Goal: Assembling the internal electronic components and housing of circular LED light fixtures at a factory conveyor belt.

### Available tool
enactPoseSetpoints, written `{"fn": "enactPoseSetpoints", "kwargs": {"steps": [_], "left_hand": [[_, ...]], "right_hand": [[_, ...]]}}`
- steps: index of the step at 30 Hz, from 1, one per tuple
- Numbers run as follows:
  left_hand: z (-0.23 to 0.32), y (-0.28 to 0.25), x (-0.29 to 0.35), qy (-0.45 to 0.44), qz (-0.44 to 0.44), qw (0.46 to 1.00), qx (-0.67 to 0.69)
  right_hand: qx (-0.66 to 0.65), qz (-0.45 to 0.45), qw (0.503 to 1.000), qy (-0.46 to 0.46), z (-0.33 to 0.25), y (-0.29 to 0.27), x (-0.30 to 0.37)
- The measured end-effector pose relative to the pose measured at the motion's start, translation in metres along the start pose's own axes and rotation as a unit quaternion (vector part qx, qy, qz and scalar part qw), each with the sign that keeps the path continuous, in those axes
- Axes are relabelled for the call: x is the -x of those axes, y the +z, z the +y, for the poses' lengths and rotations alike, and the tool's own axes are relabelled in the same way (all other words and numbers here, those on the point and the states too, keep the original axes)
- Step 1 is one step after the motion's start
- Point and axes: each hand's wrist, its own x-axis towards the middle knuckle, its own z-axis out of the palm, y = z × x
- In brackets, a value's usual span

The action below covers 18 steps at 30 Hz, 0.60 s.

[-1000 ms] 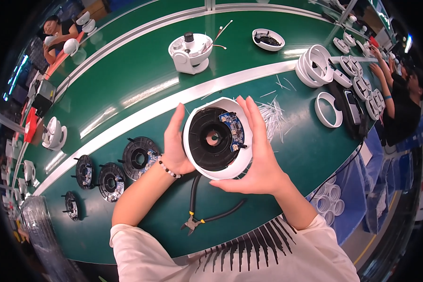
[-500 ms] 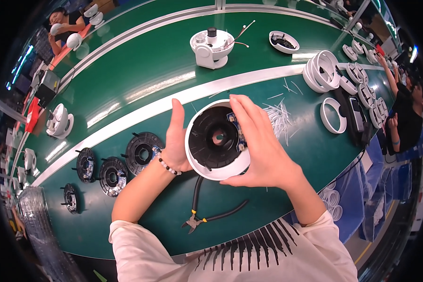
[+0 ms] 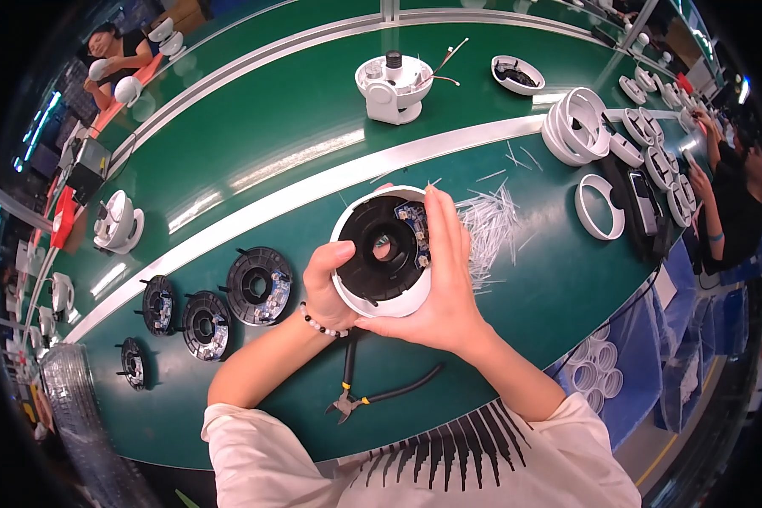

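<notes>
Between my two hands is a round white plastic housing (image 3: 405, 306), its open side facing up at me. Seated inside it is a black disc (image 3: 362, 269) with a hole in the middle and a blue circuit board (image 3: 411, 227) along its right side. My left hand (image 3: 327, 284), with a beaded bracelet at the wrist, grips the housing's left side, thumb at the rim. On the right side my right hand (image 3: 449, 288) wraps round the shell, its fingers along the wall and the thumb underneath. Side cutters (image 3: 345, 405) with dark handles lie on the green table below the hands.
Several black discs with circuit boards (image 3: 260, 286) lie at left. A pile of thin white strips (image 3: 489, 229) is right of the housing. White rings (image 3: 599, 207) and shells stand farther right. A white camera-like unit (image 3: 394, 85) stands beyond the metal strip. Other people work at both sides.
My left hand has closed on the housing, its thumb coming down from upright to the rim. The housing has turned slightly, showing more of the circuit board. My right hand has shifted slightly left.
</notes>
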Motion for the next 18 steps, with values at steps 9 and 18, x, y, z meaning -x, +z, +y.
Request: {"fn": "enactPoseSetpoints", "kwargs": {"steps": [9, 18], "left_hand": [[0.009, -0.008, -0.011, 0.034, 0.042, 0.988, -0.146], [0.034, -0.031, -0.024, -0.019, 0.135, 0.985, -0.109]], "right_hand": [[-0.032, -0.037, 0.998, 0.047, 0.005, 0.000, -0.006], [0.011, -0.072, 0.997, 0.014, 0.006, -0.006, 0.001]]}}
